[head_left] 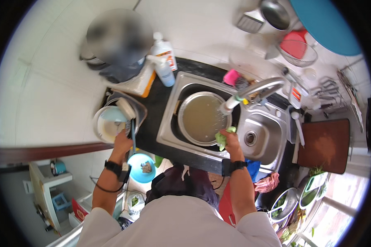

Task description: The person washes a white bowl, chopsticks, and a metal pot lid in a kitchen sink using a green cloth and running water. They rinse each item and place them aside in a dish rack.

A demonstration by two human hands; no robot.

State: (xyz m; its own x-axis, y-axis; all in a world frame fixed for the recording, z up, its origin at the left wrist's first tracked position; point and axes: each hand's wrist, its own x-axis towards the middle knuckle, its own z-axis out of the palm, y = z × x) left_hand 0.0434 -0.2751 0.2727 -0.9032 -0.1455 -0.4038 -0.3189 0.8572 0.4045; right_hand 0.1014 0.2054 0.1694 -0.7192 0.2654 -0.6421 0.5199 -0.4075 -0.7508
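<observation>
My right hand (232, 144) grips a crumpled light-green cloth (221, 141) at the near right rim of a round metal basin (201, 142). The basin stands in the larger bowl of the steel sink (168, 129) and holds cloudy, yellowish water (202, 119). Above its right side hangs the faucet's spout head (227, 108), and the water below it is rippled. On the left, my left hand (122, 143) reaches to the near edge of a white bowl (103, 136) with a pale blue inside. Its fingers are partly hidden, so whether it grips anything is unclear.
The smaller sink bowl (262, 126) lies to the right, then a brown cutting board (324, 145). A spray bottle (165, 74) and a pump bottle (164, 49) stand behind the dark counter (151, 115). A light-blue basin (139, 173) sits low at left. Colanders (284, 205) hold greens.
</observation>
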